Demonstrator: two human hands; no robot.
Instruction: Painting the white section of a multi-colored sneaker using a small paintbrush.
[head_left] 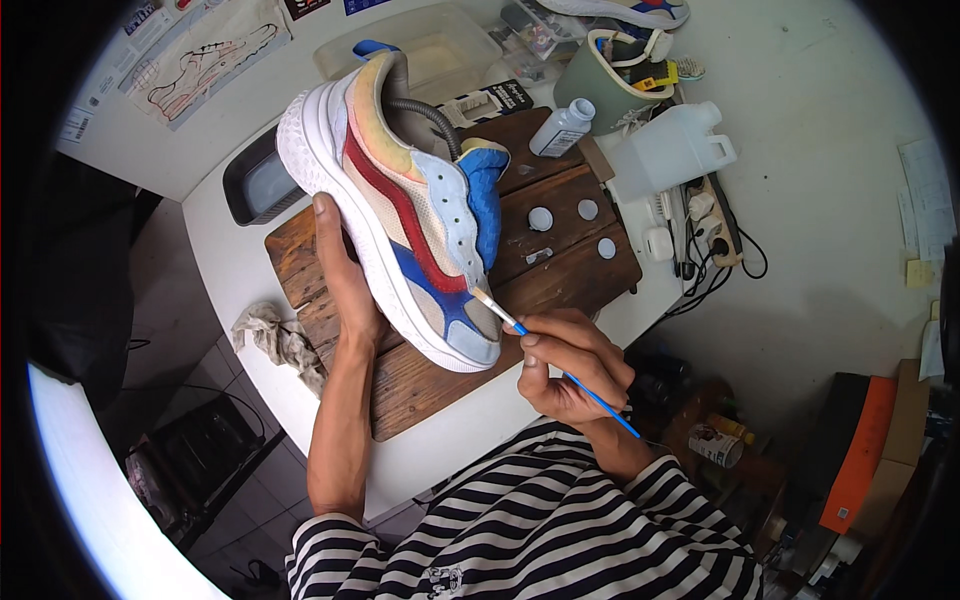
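Note:
A multicoloured sneaker (415,215) with a thick white sole is held up over a dark wooden board (400,395), its toe pointing toward me. My left hand (347,275) grips it by the sole, the thumb on the side and the other fingers hidden behind. A thin blue paintbrush (590,392) is pinched in my right hand (575,362). Its pale bristles meet the upper beside the lower eyelets, where the red stripe ends. The shoe has no laces, and a grey coiled spring (428,115) arches inside its opening. Its blue tongue (485,200) bulges out.
On the board stand an open bottle (563,128) and several small round discs, one a white disc (540,218). Beyond are a translucent jug (670,150), a green bin (610,85) and a power strip (716,225) with cables. A dark tray (262,180) and crumpled cloth (275,338) lie left.

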